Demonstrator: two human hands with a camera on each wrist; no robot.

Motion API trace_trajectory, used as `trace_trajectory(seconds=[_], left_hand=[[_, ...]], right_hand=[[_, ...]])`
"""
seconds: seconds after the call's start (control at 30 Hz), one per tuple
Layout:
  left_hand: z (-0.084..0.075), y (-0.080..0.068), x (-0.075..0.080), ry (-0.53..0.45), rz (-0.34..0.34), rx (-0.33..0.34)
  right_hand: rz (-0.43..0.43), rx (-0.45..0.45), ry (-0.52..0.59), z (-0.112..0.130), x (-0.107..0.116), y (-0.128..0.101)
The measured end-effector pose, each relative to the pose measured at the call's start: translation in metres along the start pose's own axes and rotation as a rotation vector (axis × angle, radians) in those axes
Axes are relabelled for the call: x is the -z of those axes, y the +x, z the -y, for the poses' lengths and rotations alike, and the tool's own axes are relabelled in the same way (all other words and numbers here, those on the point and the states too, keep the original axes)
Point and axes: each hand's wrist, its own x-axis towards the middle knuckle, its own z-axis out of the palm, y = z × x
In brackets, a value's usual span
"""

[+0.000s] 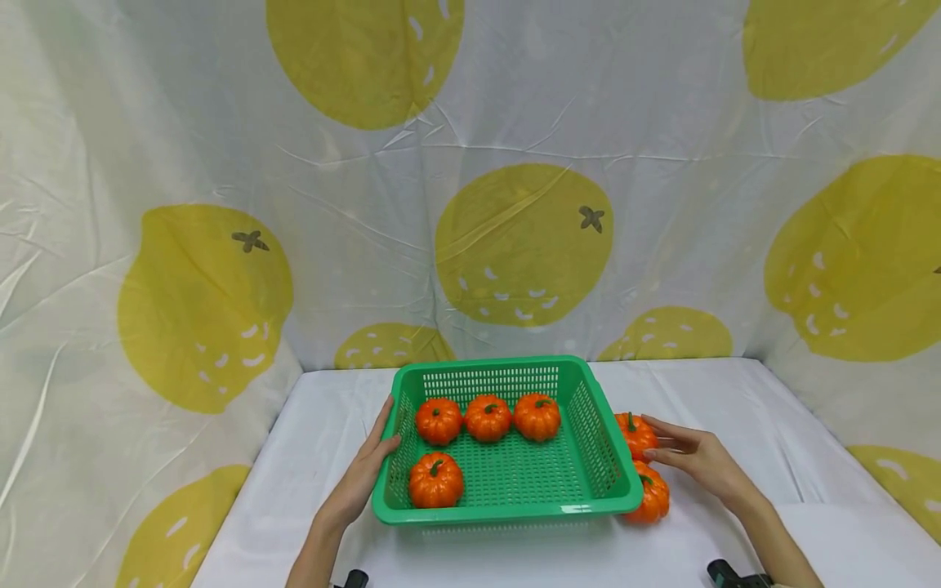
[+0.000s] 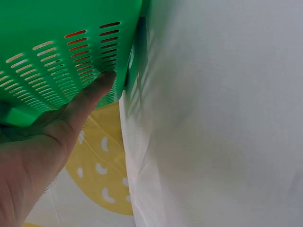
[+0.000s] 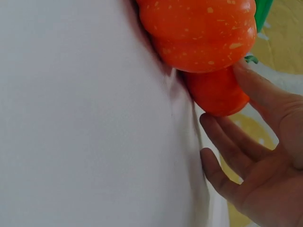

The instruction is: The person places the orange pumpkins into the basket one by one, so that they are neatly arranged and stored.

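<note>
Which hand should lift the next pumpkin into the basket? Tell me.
Right. The right hand already touches the far loose pumpkin beside the basket; the left hand rests against its opposite wall.

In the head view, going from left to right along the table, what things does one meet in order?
Left hand → green basket holding four pumpkins → two pumpkins on the table, the far one and the near one → right hand.
</note>
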Motion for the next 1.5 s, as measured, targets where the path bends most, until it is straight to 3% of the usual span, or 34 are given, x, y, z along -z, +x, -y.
trace_trajectory(seconds=[0.2, 0.57, 0.8, 1.13, 1.5], left_hand=[[0.001, 0.0, 0.0, -0.006, -0.004, 0.004], [0.001, 0.0, 0.0, -0.002, -0.003, 0.008], [-0.001, 0.0, -0.001, -0.004, -0.003, 0.012], [-0.001, -0.002, 0.0, -0.008, -0.007, 0.008], [0.001, -0.001, 0.0, -0.012, 0.002, -0.013]], right_hand=[[-0.026, -0.052, -0.063, -0.004, 0.006, -0.006], [0.043, 0.063, -0.096, 0.006, -0.001, 0.005], [0.023, -0.005, -0.129, 0.005, 0.003, -0.001], [-0.03, -0.011, -0.174, -0.004, 0.017, -0.022], [-0.055, -0.085, -0.198, -0.004, 0.008, -0.021]])
